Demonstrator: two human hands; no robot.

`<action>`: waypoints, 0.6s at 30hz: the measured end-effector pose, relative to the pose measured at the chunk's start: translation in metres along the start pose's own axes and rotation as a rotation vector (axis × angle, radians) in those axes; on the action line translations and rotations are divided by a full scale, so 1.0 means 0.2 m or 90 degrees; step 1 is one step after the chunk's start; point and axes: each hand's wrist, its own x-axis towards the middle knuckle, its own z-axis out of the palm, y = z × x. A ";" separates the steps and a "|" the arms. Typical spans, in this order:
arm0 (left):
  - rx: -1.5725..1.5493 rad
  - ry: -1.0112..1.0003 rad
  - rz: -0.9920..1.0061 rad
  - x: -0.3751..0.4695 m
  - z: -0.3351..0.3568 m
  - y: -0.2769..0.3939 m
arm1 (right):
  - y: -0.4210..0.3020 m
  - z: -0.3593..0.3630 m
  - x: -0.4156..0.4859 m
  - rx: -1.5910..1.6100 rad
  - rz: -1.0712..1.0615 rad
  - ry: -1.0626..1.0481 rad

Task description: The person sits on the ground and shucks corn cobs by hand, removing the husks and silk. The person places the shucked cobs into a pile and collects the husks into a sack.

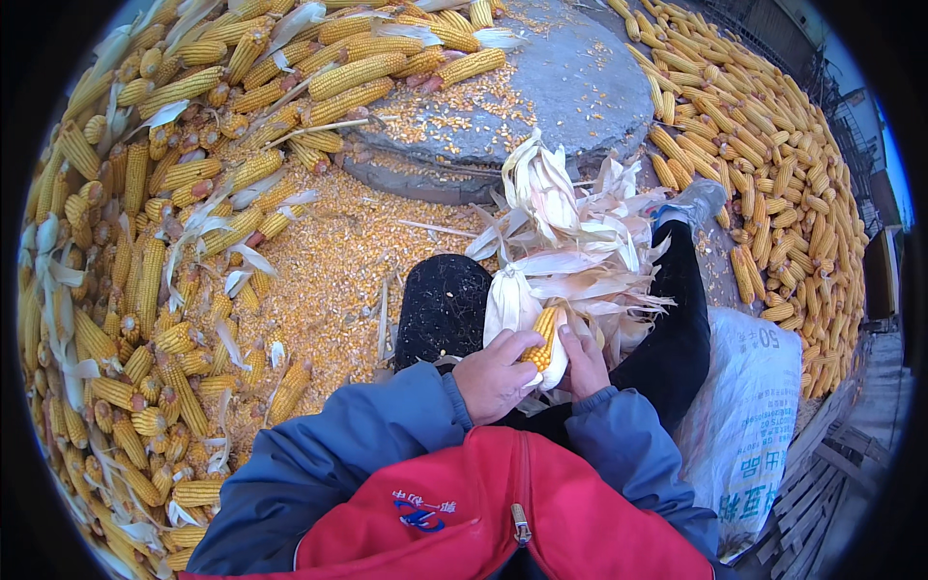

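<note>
Between my two hands is an ear of corn, its yellow kernels bared on one side and pale husk still around the other. My left hand grips it from the left, thumb and fingers against the kernels. On the other side my right hand holds the husk at the ear's right edge; part of its fingers is hidden behind the husk. A heap of stripped, dry corn husks lies just beyond my hands, between my legs.
Piled corn ears with husk scraps rise at the left. Loose kernels cover the ground. Ahead is a round stone slab with scattered kernels. Another pile of husked ears stands at right, beside a white woven sack bearing writing.
</note>
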 end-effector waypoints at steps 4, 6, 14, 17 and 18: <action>0.005 -0.004 -0.150 -0.10 0.07 0.00 | 0.08 -0.05 0.08 -0.116 0.027 0.024; 0.009 -0.051 -0.195 -0.16 0.09 0.00 | 0.10 -0.06 0.09 -0.136 0.024 0.014; -0.055 -0.101 -0.220 -0.33 0.18 -0.01 | 0.20 -0.06 0.13 -0.072 0.125 -0.043; -0.204 -0.128 -0.415 -0.33 0.23 -0.04 | 0.19 -0.07 0.16 -0.151 0.068 -0.070; -0.283 -0.129 -0.500 -0.32 0.24 -0.05 | 0.18 -0.07 0.15 -0.187 0.046 -0.078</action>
